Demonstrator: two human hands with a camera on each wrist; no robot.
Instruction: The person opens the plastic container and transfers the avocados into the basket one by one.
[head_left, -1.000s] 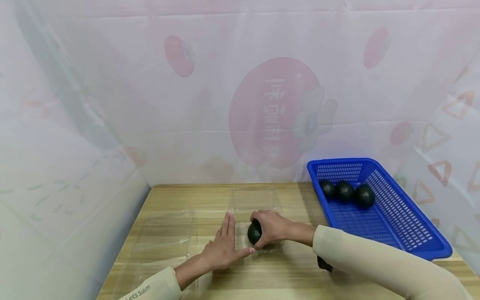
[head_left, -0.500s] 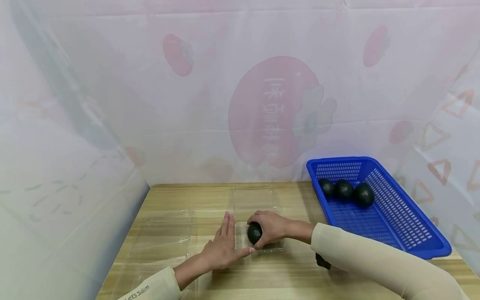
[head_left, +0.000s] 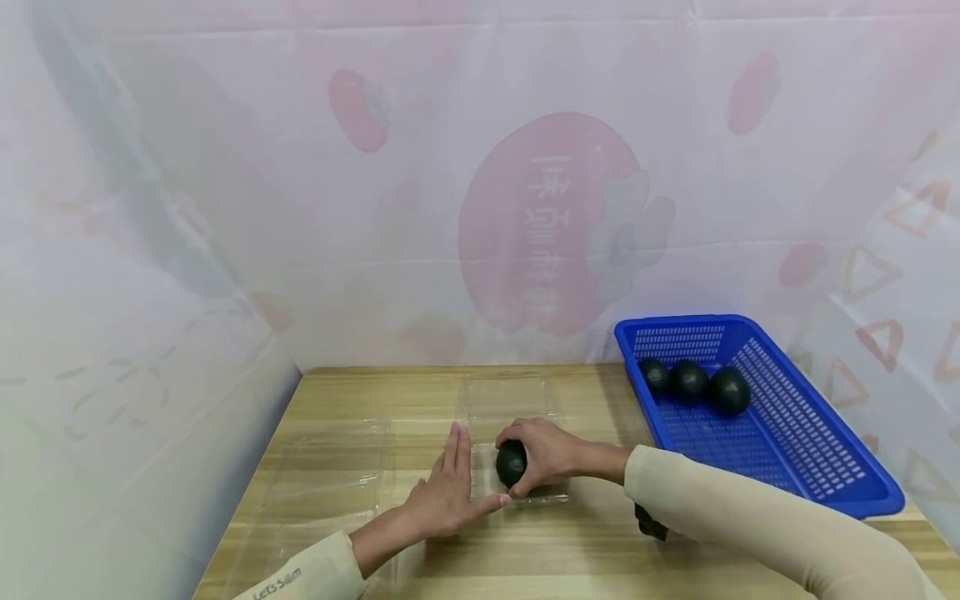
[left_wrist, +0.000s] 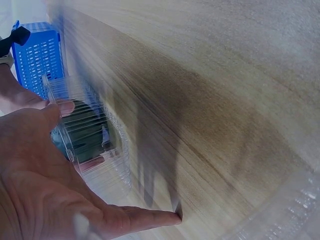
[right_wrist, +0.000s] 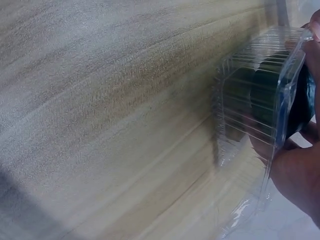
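Note:
My right hand (head_left: 546,456) grips a dark green avocado (head_left: 511,464) inside a clear plastic box (head_left: 483,483) on the table. Through the ribbed wall of that box, the avocado (right_wrist: 265,95) shows in the right wrist view, low in the tray with fingers about it. To the left of the box my left hand (head_left: 442,500) lies with straight fingers, its thumb at the near left corner of the rim. In the left wrist view the left hand (left_wrist: 55,185) touches the box's edge.
A blue basket (head_left: 787,483) at the right holds several things, among them a dark avocado (head_left: 729,391). Behind the box lies a clear lid (head_left: 510,398), apparently joined to it. More clear plastic boxes (head_left: 330,458) stand at the left on the wooden table (head_left: 570,550).

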